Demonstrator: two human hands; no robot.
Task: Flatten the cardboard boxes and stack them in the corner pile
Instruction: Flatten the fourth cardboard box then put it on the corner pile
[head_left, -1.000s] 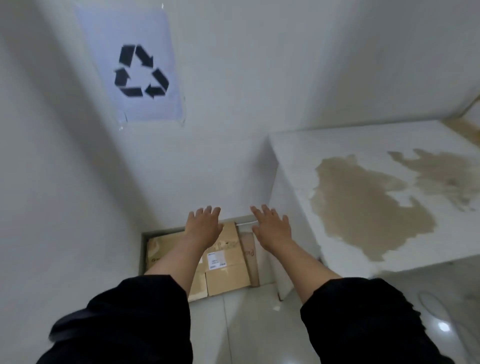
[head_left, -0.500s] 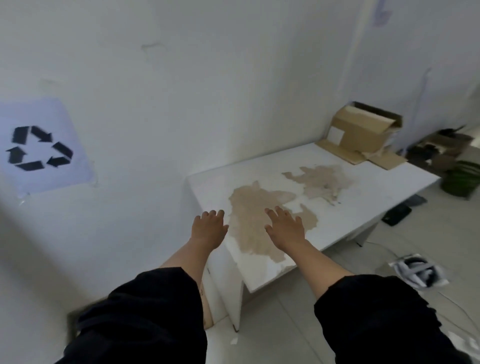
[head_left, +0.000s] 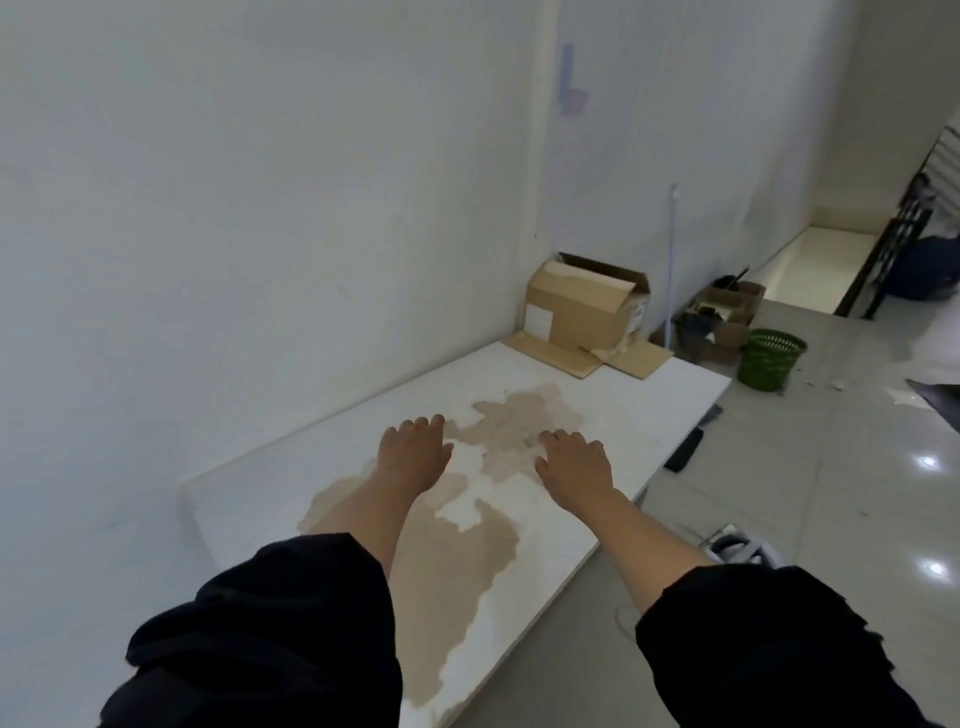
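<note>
The cardboard box (head_left: 586, 306) is what I'm after now: it stands upright at the far end of the white table (head_left: 613, 410), close against the wall, top flaps open, with flat cardboard pieces (head_left: 631, 358) lying under and beside it. A second ago I was looking down into the corner, where flattened boxes already lie under the recycling sign; since then my view has swung right along the wall, so the pile and the sign are out of sight and the table's whole length is in front of me. I take that to mean one box is stacked and this one is next.

My left hand (head_left: 413, 452) and right hand (head_left: 574, 462) are both stretched out ahead of me, palms down, fingers relaxed and spread, holding nothing. They hover over the brown stain (head_left: 519, 415) in the middle of the tabletop, well short of the box; whether they touch the surface I cannot tell.

On the floor beyond the table are a green basket (head_left: 770, 359) and an open box of dark clutter (head_left: 724, 317). To reach the box I'll have to move further along the table, then collapse it and carry it back
</note>
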